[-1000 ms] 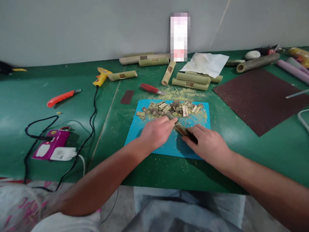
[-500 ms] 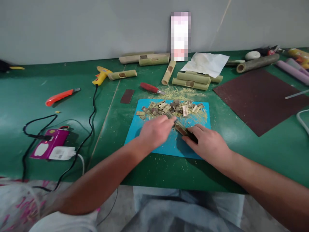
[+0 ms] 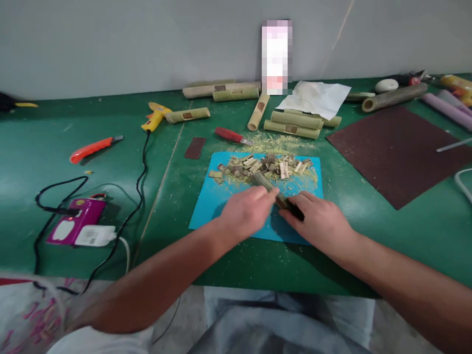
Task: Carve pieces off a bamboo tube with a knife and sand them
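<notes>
A short bamboo tube [image 3: 264,180] lies slanted on the blue mat [image 3: 206,206], its far end pointing at a heap of small bamboo chips [image 3: 263,166]. My left hand [image 3: 246,212] is closed over the middle of the tube. My right hand [image 3: 319,222] grips the near end of the tube, fingers wrapped round it; whether it also holds a tool is hidden. Yellowish shavings lie scattered on the mat and beyond it.
On the green table [image 3: 405,231]: more bamboo tubes [image 3: 293,123], a red-handled knife [image 3: 230,135], an orange cutter [image 3: 94,147], a yellow glue gun [image 3: 155,117] with black cord, a purple device [image 3: 75,221], a small sandpaper piece [image 3: 194,147], a large brown sandpaper sheet [image 3: 400,147], white paper [image 3: 315,97].
My left hand has slid down the tube toward my right hand, baring the tube's far end. The right hand has stayed put.
</notes>
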{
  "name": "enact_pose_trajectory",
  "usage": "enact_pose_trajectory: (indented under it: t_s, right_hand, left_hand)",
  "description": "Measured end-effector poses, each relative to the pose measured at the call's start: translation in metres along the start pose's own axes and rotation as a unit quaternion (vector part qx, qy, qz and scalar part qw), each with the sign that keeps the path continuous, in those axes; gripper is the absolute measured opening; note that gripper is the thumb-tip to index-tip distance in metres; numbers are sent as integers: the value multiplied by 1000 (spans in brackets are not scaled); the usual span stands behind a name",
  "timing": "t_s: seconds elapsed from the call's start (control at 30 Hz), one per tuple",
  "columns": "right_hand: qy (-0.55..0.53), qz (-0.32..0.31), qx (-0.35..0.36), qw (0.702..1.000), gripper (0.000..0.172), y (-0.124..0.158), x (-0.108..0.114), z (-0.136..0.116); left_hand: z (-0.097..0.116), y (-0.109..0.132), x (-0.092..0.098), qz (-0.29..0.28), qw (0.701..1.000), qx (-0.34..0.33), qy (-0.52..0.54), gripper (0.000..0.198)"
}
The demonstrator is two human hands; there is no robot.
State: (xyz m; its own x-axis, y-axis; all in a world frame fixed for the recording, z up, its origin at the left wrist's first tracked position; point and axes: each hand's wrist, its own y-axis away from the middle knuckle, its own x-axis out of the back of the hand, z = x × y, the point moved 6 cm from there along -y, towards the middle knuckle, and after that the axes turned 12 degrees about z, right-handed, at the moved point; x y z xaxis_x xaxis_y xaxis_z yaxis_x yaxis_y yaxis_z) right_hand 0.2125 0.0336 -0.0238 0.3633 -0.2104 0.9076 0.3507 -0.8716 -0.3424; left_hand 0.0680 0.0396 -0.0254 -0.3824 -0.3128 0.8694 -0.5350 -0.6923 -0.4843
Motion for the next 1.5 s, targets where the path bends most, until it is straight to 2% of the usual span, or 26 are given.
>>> enact_pose_trajectory:
  t_s: [0.07, 0.17, 0.3, 0.43, 0.53, 0.67, 0.8, 0.83, 0.93, 1.07, 1.13, 1.2, 1.27, 1.33, 1.4, 1.5]
  right_hand:
    - [-1, 7, 1, 1000, 23, 0, 1, 0]
    - [-1, 16, 13, 1000, 23, -1, 1, -1]
    - [-7, 25, 14, 1000, 24, 0, 1, 0]
    - [-4, 30, 21, 999, 23, 0, 2, -1]
    - [-4, 29, 15, 999, 23, -1, 2, 0]
    - [-3, 13, 15, 1000, 23, -1, 2, -2]
    - [1, 0, 2, 1000, 23, -2, 2, -1]
    - [1, -1, 4, 1000, 22, -2, 2, -1]
    - [-1, -4, 5, 1000, 22, -2, 2, -2]
    - [-5, -10, -10, 1000, 25, -3, 1, -1]
    - [-1, -13, -11, 1000, 25, -3, 1, -1]
    - [7, -10, -10, 1000, 26, -2, 2, -1]
    - [10, 9, -5, 1000, 27, -3, 6, 0]
    - [-9, 62, 7, 998, 29, -4, 15, -1]
    - [-55, 140, 25, 988, 32, -6, 29, -2]
    - [-126, 215, 53, 967, 31, -5, 42, -5]
  left_hand:
    - [0, 0, 2, 11, 1000, 8, -21, 40]
    - [4, 0, 1, -6, 1000, -20, -4, 40]
    - [1, 0, 5, 20, 1000, 7, -17, 42]
    - [5, 0, 3, 4, 1000, -25, 5, 41]
    - [1, -1, 5, 23, 1000, -1, -4, 40]
    - [3, -1, 3, -10, 999, -12, 46, 40]
    - [-1, 0, 9, 34, 999, 18, 14, 37]
    - [-1, 0, 8, 28, 999, 14, 16, 38]
    - [-4, -1, 7, 18, 998, 5, 57, 36]
    - [-20, -9, 19, 82, 986, 59, 133, 31]
    - [-25, -12, 25, 97, 968, 115, 201, 26]
    - [-31, -12, 25, 93, 932, 209, 280, 23]
    - [-37, -8, 19, 77, 869, 322, 368, 23]
    - [-37, -4, 11, 56, 795, 398, 453, 23]
    - [-34, -2, 5, 38, 745, 430, 509, 23]
    - [-26, -1, -1, 14, 713, 441, 544, 23]
